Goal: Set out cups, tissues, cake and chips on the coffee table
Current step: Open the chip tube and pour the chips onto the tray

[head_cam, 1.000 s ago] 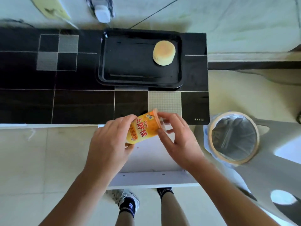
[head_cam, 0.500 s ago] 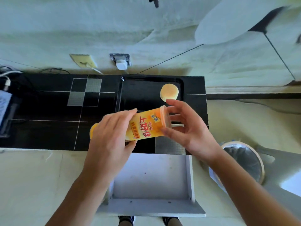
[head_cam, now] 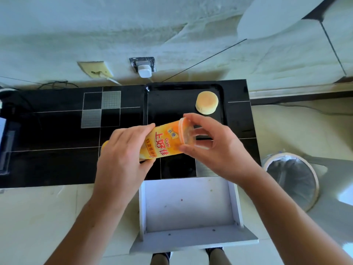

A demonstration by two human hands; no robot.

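Nearest to you: your shoes at the bottom edge, then an open white drawer (head_cam: 189, 205) pulled out from under the coffee table (head_cam: 57, 150), its floor showing a few small specks.

Above the drawer's far edge, both your hands meet on the chips canister (head_cam: 164, 144), an orange-yellow tube with red lettering, lying nearly sideways in the air over the table's front part, lid end to the right. Your left hand (head_cam: 122, 157) wraps round the canister's base half, fingers curled over the top and thumb below: a firm grasp. Your right hand (head_cam: 215, 148) has its fingertips and thumb curled round the clear plastic lid (head_cam: 188, 135) at the canister's open end, pinching its rim. Whether the lid is seated or already loose, you cannot tell from here.

To your right on the floor, a round bin (head_cam: 292, 178) with a pale rim and a dark liner, just beside the table's corner.

Farther on, a black tray (head_cam: 172, 100) sits on the table's far right part. The cake (head_cam: 206, 102), a round golden piece, lies in the tray's far right corner, apart from your hands.

Beyond the table, at the wall: a yellowed socket plate (head_cam: 95, 70) and a white plug (head_cam: 144, 70) in a second socket, with dark cables trailing at the far left.
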